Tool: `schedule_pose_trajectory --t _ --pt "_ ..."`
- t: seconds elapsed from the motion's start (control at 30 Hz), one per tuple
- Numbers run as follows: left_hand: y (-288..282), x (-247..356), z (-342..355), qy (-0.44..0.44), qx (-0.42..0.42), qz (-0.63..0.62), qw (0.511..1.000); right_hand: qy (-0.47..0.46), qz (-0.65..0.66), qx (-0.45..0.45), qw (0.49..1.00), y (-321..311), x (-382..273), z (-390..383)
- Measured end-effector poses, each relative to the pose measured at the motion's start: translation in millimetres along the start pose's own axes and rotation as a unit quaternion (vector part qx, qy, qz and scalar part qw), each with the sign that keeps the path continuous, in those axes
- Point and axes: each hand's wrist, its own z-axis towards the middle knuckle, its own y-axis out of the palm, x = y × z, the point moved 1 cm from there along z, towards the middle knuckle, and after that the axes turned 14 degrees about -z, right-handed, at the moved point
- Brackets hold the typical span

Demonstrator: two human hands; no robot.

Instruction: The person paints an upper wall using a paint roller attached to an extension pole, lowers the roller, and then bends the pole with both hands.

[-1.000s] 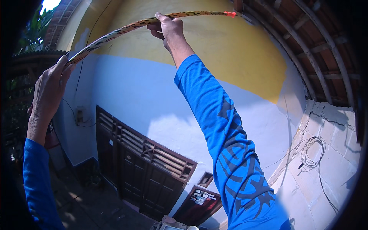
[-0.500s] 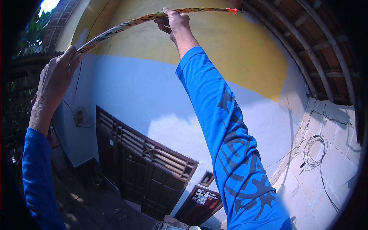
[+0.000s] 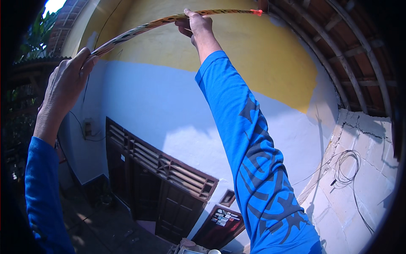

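A long pole (image 3: 144,28) with a dark pattern on a yellow and pale ground spans the top of the view, bowed by the lens. An orange piece (image 3: 256,12) is at its far right end; a dark brownish thing beyond that is too cut off to tell. My left hand (image 3: 65,84) is closed round the pole's near end at the upper left. Farther up, my right hand (image 3: 199,27) grips it with the thumb on top. Behind it rises a wall (image 3: 241,46) with yellow paint above and pale blue-white below.
Dark wooden doors (image 3: 177,211) with a slatted vent (image 3: 169,165) stand below. A coil of thin cable (image 3: 349,167) hangs on the pale block wall (image 3: 368,199) at the right. Roof beams (image 3: 355,51) slope overhead at the upper right, and a loose wire runs down the left.
My left hand has shifted a little right and up along with the pole's near end. My right hand has moved slightly right, and both still hold the pole.
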Motion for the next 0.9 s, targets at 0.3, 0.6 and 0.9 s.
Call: schedule_pose_trajectory --t 0.3,0.6,0.9 --pt "12.1 -26.9 -28.4 -0.025 -0.039 -0.024 0.999 0.019 -0.016 -0.014 1.000 8.2 21.5 -30.7" --pt "1.5 -11.4 4.1 -0.020 -0.023 0.012 0.999 0.002 -0.010 -0.001 1.000 3.6 -7.0 -0.7" --pt "9.1 -8.9 13.4 0.009 0.009 -0.013 1.000 -0.016 -0.008 -0.002 1.000 -3.9 -2.5 14.6"
